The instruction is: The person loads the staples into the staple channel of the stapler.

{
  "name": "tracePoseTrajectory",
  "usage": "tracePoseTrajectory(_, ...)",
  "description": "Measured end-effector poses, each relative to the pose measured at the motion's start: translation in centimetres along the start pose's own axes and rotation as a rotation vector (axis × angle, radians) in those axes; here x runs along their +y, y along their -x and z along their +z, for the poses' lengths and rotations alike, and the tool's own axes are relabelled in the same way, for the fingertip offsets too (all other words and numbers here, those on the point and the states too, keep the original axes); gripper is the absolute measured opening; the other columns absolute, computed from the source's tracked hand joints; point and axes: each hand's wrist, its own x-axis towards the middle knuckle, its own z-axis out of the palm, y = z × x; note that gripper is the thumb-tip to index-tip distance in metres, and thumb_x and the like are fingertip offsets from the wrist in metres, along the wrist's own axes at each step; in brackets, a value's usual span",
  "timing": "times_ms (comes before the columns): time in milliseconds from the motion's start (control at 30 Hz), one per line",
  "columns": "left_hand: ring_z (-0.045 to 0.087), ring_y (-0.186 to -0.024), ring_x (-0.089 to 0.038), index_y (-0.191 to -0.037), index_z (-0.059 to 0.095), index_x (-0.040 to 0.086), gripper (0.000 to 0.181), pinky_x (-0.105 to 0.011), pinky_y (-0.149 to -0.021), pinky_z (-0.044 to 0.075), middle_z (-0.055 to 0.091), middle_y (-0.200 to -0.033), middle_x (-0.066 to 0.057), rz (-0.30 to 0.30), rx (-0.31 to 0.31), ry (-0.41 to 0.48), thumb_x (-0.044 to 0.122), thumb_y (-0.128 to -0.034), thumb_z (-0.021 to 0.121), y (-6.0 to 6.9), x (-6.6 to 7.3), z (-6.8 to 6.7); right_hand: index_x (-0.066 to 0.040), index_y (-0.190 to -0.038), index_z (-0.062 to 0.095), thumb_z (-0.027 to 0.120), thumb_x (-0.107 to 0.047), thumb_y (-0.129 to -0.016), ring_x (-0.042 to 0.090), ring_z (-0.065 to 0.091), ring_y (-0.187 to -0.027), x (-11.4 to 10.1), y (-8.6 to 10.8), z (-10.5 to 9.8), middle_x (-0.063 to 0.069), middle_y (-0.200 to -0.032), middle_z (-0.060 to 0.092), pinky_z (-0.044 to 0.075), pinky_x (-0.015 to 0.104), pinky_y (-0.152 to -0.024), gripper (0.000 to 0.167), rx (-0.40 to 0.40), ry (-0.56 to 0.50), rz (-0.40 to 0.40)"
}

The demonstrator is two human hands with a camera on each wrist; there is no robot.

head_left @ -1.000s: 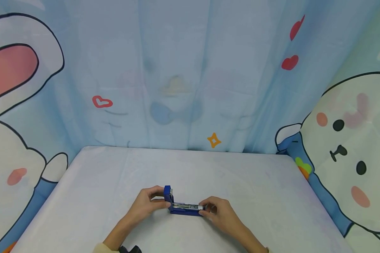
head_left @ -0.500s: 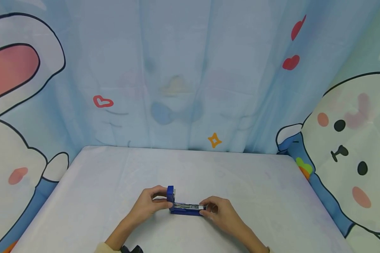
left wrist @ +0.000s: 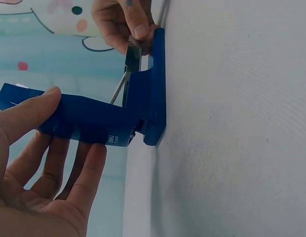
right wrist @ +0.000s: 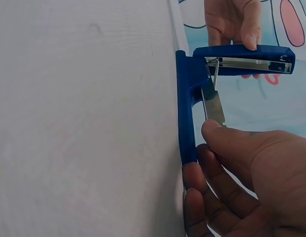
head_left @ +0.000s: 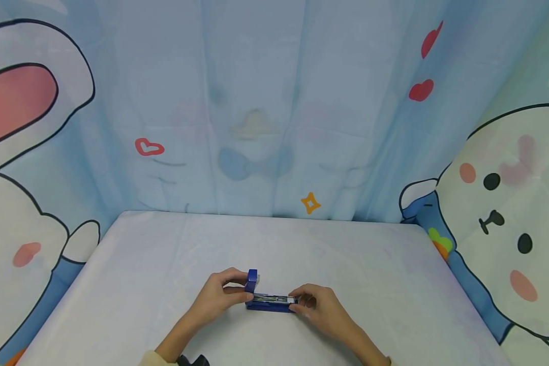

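Materials from my end. Stapler (left wrist: 140, 96): blue shell reads as hard moulded plastic, smooth, low sheen; from the left wrist it looks near matt, and I get slight highlights on the edges. Tray (right wrist: 212, 103): bare sheet metal, smooth, dull grey-silver shine. Rod (right wrist: 215, 76): thin bright metal, polished look. Strip (right wrist: 241, 62) inside the top arm: metal too, shinier than the tray. Table (head_left: 384, 284): covered in white cloth, matt, and I can make out fine woven texture close up. Curtain (head_left: 247, 61): printed fabric, thin-looking, soft folds, faint satin sheen. Sleeve (head_left: 153, 359): pale yellow cloth, matt; weave too small for me to call.
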Motion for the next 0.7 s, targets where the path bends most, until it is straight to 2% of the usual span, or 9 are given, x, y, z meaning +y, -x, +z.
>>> tracePoseTrajectory(300, 0.072, -0.119, -0.035, -0.127, 0.072, 0.000, 0.039, -0.025, -0.098, 0.060, 0.070, -0.127, -0.019, 0.028, 0.010, -0.058, 0.009, -0.0913, 0.082, -0.04, 0.22, 0.33, -0.018, -0.104, 0.080, 0.087, -0.016, -0.088, -0.001, 0.057, -0.074, -0.09, -0.08, 0.18, -0.010, -0.085, 0.071, 0.054, 0.019, -0.068, 0.018, 0.005, 0.018, 0.036)
tracePoseTrajectory(433, 0.072, -0.116, -0.030, -0.126, 0.073, 0.000, 0.037, -0.029, -0.099, 0.060, 0.071, -0.125, -0.017, 0.055, 0.017, -0.102, 0.010, -0.0910, 0.083, -0.14, 0.26, 0.50, -0.016, -0.104, 0.080, 0.087, -0.017, -0.088, -0.001, 0.057, -0.074, 0.10, -0.08, 0.17, -0.009, -0.085, 0.072, 0.054, 0.020, -0.067, 0.017, 0.006, 0.008, 0.012)
tracePoseTrajectory(700, 0.072, -0.114, -0.027, -0.124, 0.075, 0.008, 0.035, -0.032, -0.100, 0.060, 0.074, -0.122, -0.010, 0.059, 0.027, -0.177, 0.014, -0.0908, 0.084, -0.38, 0.43, 0.87, -0.017, -0.105, 0.080, 0.086, -0.016, -0.088, -0.002, 0.058, -0.075, 0.04, -0.18, 0.15, -0.010, -0.087, 0.072, 0.054, 0.019, -0.069, 0.018, -0.008, 0.016, 0.035)
